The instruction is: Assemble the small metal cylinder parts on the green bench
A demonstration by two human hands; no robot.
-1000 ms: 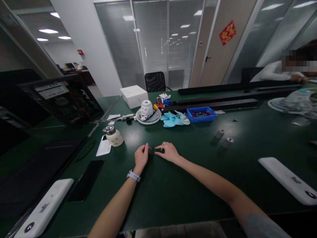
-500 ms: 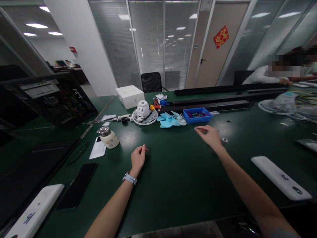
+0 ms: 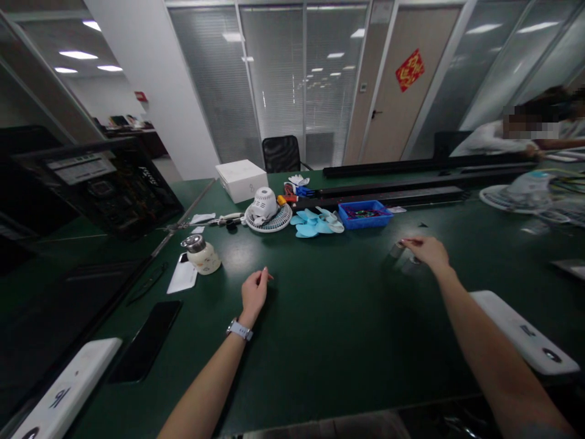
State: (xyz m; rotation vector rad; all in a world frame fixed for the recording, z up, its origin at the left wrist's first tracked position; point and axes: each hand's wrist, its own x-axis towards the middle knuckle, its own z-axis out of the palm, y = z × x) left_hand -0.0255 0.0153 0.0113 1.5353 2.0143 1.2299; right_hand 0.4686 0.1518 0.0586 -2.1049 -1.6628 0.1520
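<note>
My right hand (image 3: pixel 428 251) is over the right half of the green table (image 3: pixel 315 317). Its thumb and finger pinch the top of a small grey cylinder (image 3: pixel 396 249); the grip is partly blurred. Just below that hand lies a small silvery disc (image 3: pixel 414 260). My left hand (image 3: pixel 255 289) rests near the middle of the table, fingers curled, with nothing visible in it. Ahead of both hands are light blue fan blades (image 3: pixel 311 224), a blue tray (image 3: pixel 365 223) of small coloured parts, and a white fan part with a round grille (image 3: pixel 269 221).
At left stand a cream bottle (image 3: pixel 205 259), a white card-like item (image 3: pixel 181 278), a dark phone (image 3: pixel 148 341) and an opened electronics panel (image 3: pixel 105 183). White casings (image 3: pixel 525 329) flank my arms. Behind the tray run black bars (image 3: pixel 402 195), beside a white box (image 3: pixel 242 181). A person (image 3: pixel 489 139) sits far right.
My right hand has moved right, away from the front of the blue tray, and the grey cylinder now shows at its fingertips. The left hand stays where it was.
</note>
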